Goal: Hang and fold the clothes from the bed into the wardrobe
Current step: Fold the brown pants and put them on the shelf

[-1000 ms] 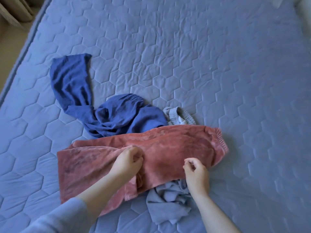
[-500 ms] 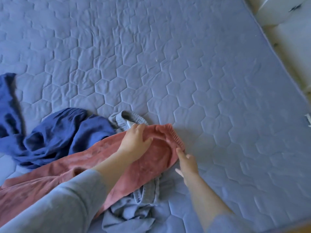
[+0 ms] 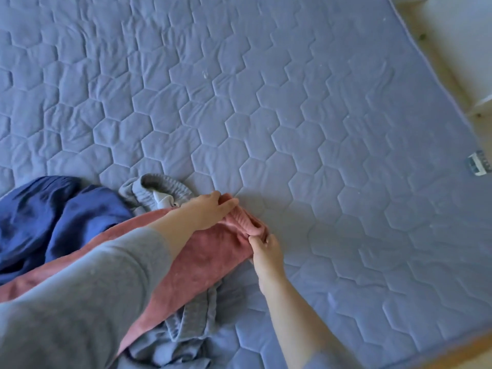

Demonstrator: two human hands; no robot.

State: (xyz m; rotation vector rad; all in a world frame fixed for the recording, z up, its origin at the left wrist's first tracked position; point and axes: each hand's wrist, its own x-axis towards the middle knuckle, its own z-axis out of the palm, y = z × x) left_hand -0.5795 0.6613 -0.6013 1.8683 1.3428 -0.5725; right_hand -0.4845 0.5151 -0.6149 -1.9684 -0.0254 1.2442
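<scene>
Grey garment (image 3: 186, 328): crumpled, nearest, under pink trousers (image 3: 207, 257). Right hand (image 3: 266, 251): thumb and fingers pinched on the trousers' near waistband corner. Left hand (image 3: 210, 211): fingers closed over the far corner. Navy garment (image 3: 53, 217): beyond, on quilted bed (image 3: 292, 115).

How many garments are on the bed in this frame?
3: a blue one at left; pink trousers held by left hand and right hand; a grey one under them, showing above and below, possibly two pieces.
</scene>
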